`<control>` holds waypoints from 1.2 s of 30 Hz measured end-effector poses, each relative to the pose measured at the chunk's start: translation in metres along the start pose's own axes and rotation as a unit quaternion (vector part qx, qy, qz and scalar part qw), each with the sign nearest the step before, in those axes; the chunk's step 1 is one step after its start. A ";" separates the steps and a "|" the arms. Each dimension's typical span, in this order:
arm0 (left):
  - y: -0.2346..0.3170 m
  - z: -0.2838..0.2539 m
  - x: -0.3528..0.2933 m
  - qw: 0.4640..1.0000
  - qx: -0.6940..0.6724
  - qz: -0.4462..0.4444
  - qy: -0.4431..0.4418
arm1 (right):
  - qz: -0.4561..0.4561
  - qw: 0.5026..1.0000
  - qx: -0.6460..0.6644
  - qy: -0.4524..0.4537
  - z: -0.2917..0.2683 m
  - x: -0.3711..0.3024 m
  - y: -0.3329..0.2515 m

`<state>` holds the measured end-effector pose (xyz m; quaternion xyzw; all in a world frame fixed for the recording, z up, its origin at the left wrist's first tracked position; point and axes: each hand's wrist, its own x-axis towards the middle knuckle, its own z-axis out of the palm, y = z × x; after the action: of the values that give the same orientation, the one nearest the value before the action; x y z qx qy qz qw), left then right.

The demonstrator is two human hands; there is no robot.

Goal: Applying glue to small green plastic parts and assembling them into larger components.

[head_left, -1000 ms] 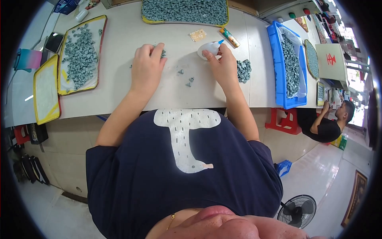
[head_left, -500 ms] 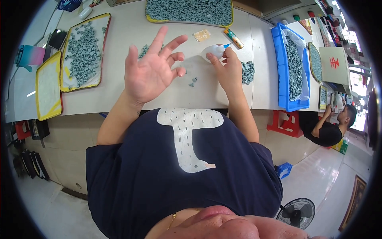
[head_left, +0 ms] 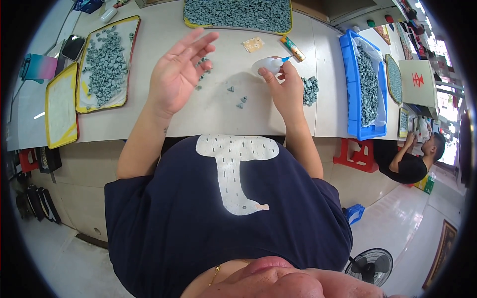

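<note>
In my right hand is a small white squeeze bottle with a blue nozzle, held tilted so the tip points up and to the right. My left hand is raised above the table with its fingers stretched out and nothing in it. Partly hidden behind the left hand lie some grey-green pieces. A few loose grey-green pieces rest on the table between my hands. Beside the right hand sits a pile of similar pieces.
A yellow-rimmed tray of pieces lies at the left, overlapping a second yellow tray. Another full tray is at the back. A blue crate stands at the right. A patterned packet and a printed tube lie beyond my right hand.
My left hand has moved a little to the left and turned, its fingers now closer together. The right hand with the bottle has barely moved.
</note>
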<state>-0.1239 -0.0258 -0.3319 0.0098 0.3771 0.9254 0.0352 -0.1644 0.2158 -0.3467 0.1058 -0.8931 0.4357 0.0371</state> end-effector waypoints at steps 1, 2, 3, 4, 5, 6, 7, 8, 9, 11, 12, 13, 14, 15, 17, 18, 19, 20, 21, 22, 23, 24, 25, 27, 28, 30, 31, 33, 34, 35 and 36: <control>0.002 -0.001 0.002 1.000 0.007 0.015 0.015 | 0.005 1.000 -0.003 -0.005 -0.001 0.000 -0.001; 0.002 -0.003 0.003 1.000 0.007 0.015 0.015 | 0.009 1.000 -0.006 -0.009 -0.003 -0.001 -0.002; 0.003 -0.004 0.004 0.997 0.053 0.038 0.030 | 0.014 1.000 -0.008 -0.014 -0.004 -0.002 -0.002; 0.004 -0.005 0.006 0.992 0.098 0.061 0.044 | 0.014 1.000 -0.008 -0.014 -0.004 -0.002 -0.003; 0.004 -0.006 0.007 0.984 0.144 0.084 0.058 | 0.008 1.000 -0.009 -0.013 -0.004 -0.002 -0.003; 0.003 -0.006 0.007 0.984 0.143 0.085 0.058 | 0.003 1.000 -0.009 -0.013 -0.004 -0.001 -0.004; 0.001 -0.007 0.008 0.923 0.353 0.147 0.048 | -0.003 1.000 -0.009 -0.012 -0.004 -0.001 -0.004; -0.003 -0.008 0.008 0.813 0.544 0.202 0.037 | -0.003 1.000 -0.010 -0.013 -0.004 -0.001 -0.005; -0.006 -0.008 0.008 0.661 0.708 0.247 0.023 | -0.004 1.000 -0.008 -0.011 -0.004 -0.001 -0.005; -0.012 -0.011 0.006 0.611 0.753 0.244 0.007 | -0.007 1.000 -0.005 -0.009 -0.004 -0.002 -0.006; -0.015 -0.012 0.006 0.559 0.794 0.240 -0.008 | -0.008 1.000 -0.005 -0.008 -0.003 -0.001 -0.006; -0.017 -0.013 0.005 0.504 0.831 0.235 -0.023 | -0.012 1.000 -0.006 -0.008 -0.003 -0.001 -0.005; -0.018 -0.014 0.005 0.505 0.830 0.235 -0.024 | -0.015 1.000 -0.008 -0.009 -0.003 -0.001 -0.005; -0.020 -0.016 0.005 0.503 0.833 0.227 -0.032 | -0.018 1.000 -0.011 -0.009 -0.003 -0.001 -0.004; -0.021 -0.019 0.006 0.499 0.839 0.211 -0.050 | -0.018 1.000 -0.012 -0.010 -0.003 -0.002 -0.005; -0.022 -0.019 0.007 0.499 0.839 0.212 -0.050 | -0.019 1.000 -0.013 -0.010 -0.003 -0.001 -0.005; -0.023 -0.019 0.007 0.492 0.839 0.222 -0.059 | -0.020 1.000 -0.013 -0.011 -0.003 -0.002 -0.006; -0.024 -0.019 0.007 0.486 0.840 0.233 -0.068 | -0.020 1.000 -0.013 -0.012 -0.003 -0.002 -0.007; -0.024 -0.018 0.007 0.479 0.840 0.244 -0.076 | -0.020 1.000 -0.009 -0.013 -0.002 -0.003 -0.009; -0.025 -0.018 0.008 0.479 0.840 0.243 -0.076 | -0.020 1.000 -0.005 -0.013 -0.002 -0.003 -0.010; -0.026 -0.018 0.008 0.469 0.846 0.241 -0.086 | -0.021 1.000 0.000 -0.013 -0.002 -0.004 -0.011; -0.026 -0.017 0.009 0.459 0.850 0.239 -0.097 | -0.021 1.000 -0.001 -0.013 -0.002 -0.004 -0.012; -0.027 -0.017 0.010 0.449 0.855 0.237 -0.108 | -0.021 1.000 -0.003 -0.015 -0.002 -0.005 -0.013; -0.031 -0.018 0.008 0.442 0.855 0.250 -0.103 | -0.020 1.000 -0.006 -0.019 -0.003 -0.006 -0.015; -0.033 -0.019 0.007 0.436 0.856 0.260 -0.099 | -0.020 1.000 -0.007 -0.019 -0.003 -0.007 -0.015; -0.031 -0.019 0.007 0.428 0.857 0.272 -0.094 | -0.029 1.000 0.006 -0.007 -0.003 -0.007 -0.015; -0.030 -0.020 0.007 0.440 0.849 0.279 -0.089 | -0.033 0.999 0.013 -0.002 -0.003 -0.007 -0.015; -0.027 -0.020 0.007 0.463 0.834 0.291 -0.079 | -0.034 0.999 0.013 -0.005 -0.003 -0.008 -0.017; -0.025 -0.020 0.008 0.464 0.833 0.291 -0.079 | -0.034 0.999 0.011 -0.007 -0.003 -0.008 -0.016; -0.020 -0.021 0.007 0.484 0.824 0.283 -0.080 | -0.035 0.999 0.010 -0.010 -0.003 -0.008 -0.016; -0.015 -0.022 0.006 0.504 0.815 0.274 -0.081 | -0.034 0.999 0.010 -0.009 -0.004 -0.008 -0.017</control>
<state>-0.1304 -0.0300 -0.3578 0.2117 0.9389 0.1682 -0.2132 -0.1527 0.2098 -0.3328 0.1409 -0.8849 0.4418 0.0427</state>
